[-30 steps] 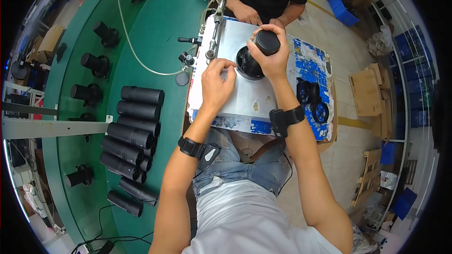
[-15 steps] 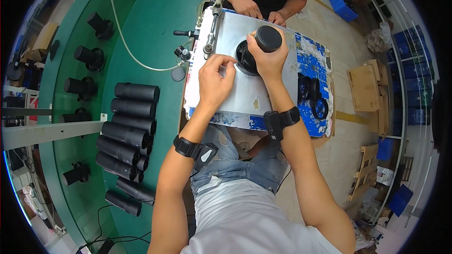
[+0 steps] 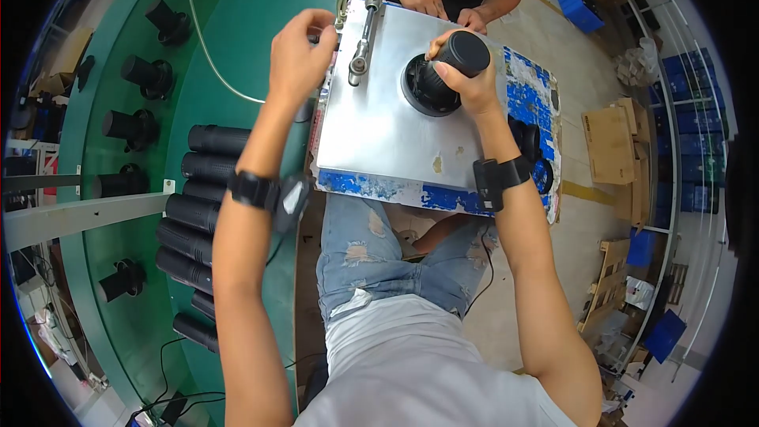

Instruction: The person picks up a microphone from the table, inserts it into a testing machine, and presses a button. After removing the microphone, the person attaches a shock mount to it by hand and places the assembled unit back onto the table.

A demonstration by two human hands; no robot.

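Note:
My right hand (image 3: 473, 88) is wrapped round a black ribbed cylinder (image 3: 465, 54), which leans with its flat round end up. The cylinder's lower part meets a round black flanged base (image 3: 423, 83) on the metal plate (image 3: 371, 138); the joint is partly hidden. At the plate's far left edge, my left hand (image 3: 299, 59) has its thumb and fingers curled round a small black lever handle (image 3: 315, 38), mostly covered by the hand. Beside it a pneumatic cylinder rod (image 3: 364, 43) runs across the plate.
Several black cylinders (image 3: 183, 237) lie on the green bench (image 3: 237, 55) at left, with black flanged parts (image 3: 130, 128) along its far side. Black rings (image 3: 541, 174) sit on the blue worn board (image 3: 526, 87). Across from me are a co-worker's hands (image 3: 472, 20). A clear hose (image 3: 207, 51) hangs over the bench.
My left hand has moved from beside the black base out left and away to the lever handle. My right hand still grips the cylinder; the view has shifted slightly.

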